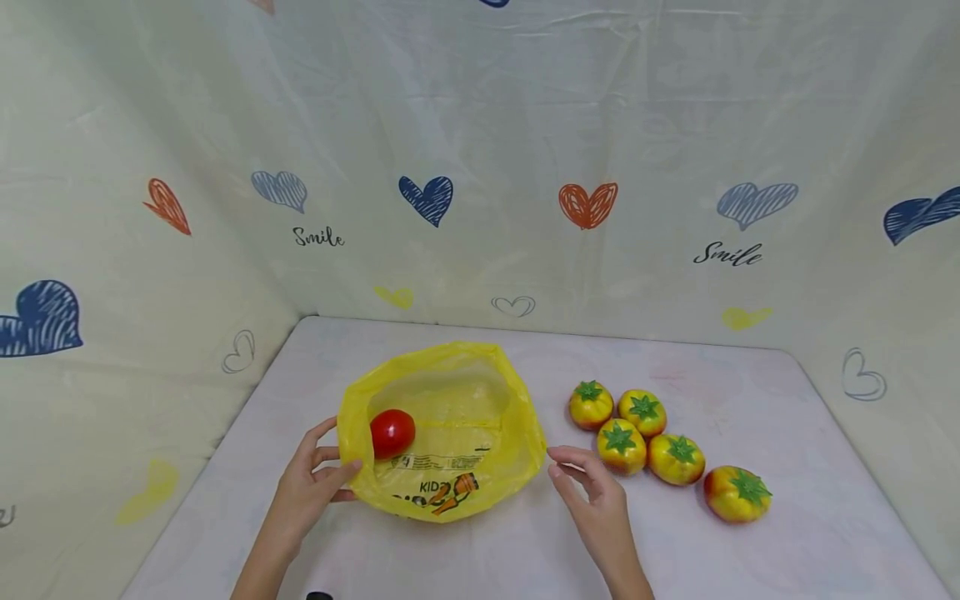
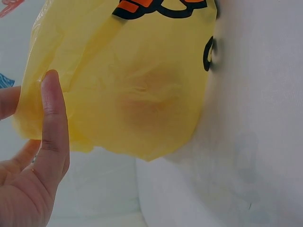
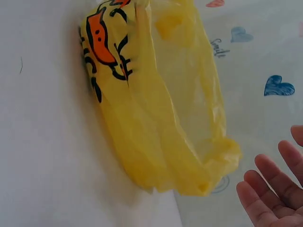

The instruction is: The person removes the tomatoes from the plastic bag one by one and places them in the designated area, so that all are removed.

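Observation:
A yellow plastic bag (image 1: 450, 492) stands on the table with its mouth wide and its rim folded outward. Inside, at its left, lies a shiny red tomato-like fruit (image 1: 393, 433); through the plastic it shows only as a dim reddish patch in the left wrist view. My left hand (image 1: 311, 475) pinches the bag's left rim, thumb on the near side and fingers at the far side. Close by the right rim is my right hand (image 1: 596, 496), its fingers loosely bent and holding nothing. The right wrist view has its fingers (image 3: 270, 182) apart from the plastic.
Several yellow-and-red fruits with green leafy tops (image 1: 620, 446) sit to the right of the bag, one (image 1: 737, 494) a little apart from the others. A small black object (image 1: 319, 596) shows at the bottom edge. A heart-printed cloth (image 1: 510, 250) hangs behind the white table (image 1: 810, 433).

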{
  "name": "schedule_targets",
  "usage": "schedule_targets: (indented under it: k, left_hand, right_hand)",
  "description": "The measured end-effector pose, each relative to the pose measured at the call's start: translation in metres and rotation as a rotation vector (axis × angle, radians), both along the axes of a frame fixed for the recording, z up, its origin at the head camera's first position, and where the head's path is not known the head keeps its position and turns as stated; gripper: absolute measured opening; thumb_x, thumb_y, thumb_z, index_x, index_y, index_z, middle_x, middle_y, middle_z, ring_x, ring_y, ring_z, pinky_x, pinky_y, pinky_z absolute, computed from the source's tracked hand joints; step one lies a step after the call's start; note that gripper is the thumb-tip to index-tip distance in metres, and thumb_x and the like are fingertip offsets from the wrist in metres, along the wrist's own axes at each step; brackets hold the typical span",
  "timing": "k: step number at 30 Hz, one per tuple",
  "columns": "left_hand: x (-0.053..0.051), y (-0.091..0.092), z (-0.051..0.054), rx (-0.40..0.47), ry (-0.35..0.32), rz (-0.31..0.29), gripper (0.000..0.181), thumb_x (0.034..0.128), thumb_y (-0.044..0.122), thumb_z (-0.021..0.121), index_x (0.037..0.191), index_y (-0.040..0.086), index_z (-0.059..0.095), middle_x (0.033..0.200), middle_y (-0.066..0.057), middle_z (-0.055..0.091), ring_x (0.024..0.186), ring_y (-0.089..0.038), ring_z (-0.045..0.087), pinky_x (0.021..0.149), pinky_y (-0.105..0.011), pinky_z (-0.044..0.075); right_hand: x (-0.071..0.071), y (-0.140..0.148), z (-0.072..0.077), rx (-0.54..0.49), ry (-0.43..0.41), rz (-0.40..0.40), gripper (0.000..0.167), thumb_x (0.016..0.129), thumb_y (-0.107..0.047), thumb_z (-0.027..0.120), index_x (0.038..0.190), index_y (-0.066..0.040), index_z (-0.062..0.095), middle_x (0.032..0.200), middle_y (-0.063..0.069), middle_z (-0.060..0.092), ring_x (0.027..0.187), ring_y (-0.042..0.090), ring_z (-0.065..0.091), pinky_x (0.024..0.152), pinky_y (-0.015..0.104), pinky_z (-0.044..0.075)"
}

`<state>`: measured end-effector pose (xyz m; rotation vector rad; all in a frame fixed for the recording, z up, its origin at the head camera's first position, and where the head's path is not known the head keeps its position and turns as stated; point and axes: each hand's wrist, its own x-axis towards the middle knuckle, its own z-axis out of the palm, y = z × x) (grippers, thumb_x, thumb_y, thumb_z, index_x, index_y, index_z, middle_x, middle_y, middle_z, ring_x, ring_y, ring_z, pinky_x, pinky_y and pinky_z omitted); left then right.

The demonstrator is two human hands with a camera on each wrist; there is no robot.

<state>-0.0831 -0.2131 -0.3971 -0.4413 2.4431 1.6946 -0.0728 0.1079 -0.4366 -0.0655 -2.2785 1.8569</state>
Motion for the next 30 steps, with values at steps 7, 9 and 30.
schedule_targets:
  k: [7,9,30]
  left_hand:
    - [0.0,0.0,0.0,0.002,0.004,-0.001,0.07,0.0866,0.012,0.064,0.144,0.016,0.024,0.113,-0.019,0.056,0.077,-0.016,0.066,0.066,-0.03,0.059]
    - [0.0,0.001,0.0,0.006,0.001,0.003,0.07,0.0864,0.012,0.064,0.144,0.018,0.025,0.112,-0.018,0.055,0.077,-0.015,0.066,0.066,-0.031,0.059]
    - [0.001,0.002,0.004,-0.02,-0.003,-0.002,0.069,0.087,0.014,0.063,0.144,0.018,0.025,0.113,-0.018,0.056,0.078,-0.015,0.066,0.066,-0.028,0.058]
  right_hand:
    - [-0.013,-0.028,0.006,0.043,0.049,0.202,0.02,0.085,-0.014,0.067,0.104,-0.014,0.066,0.109,0.001,0.065,0.105,0.011,0.059,0.096,0.031,0.049]
    - [-0.016,-0.036,0.009,0.064,0.043,0.255,0.021,0.085,-0.016,0.067,0.105,-0.017,0.065,0.111,0.0,0.064,0.107,0.013,0.059,0.097,0.034,0.048]
    - [-0.09,-0.092,0.053,0.414,0.002,0.713,0.024,0.091,-0.022,0.058,0.113,-0.012,0.064,0.117,0.003,0.063,0.115,0.025,0.053,0.1,0.04,0.044]
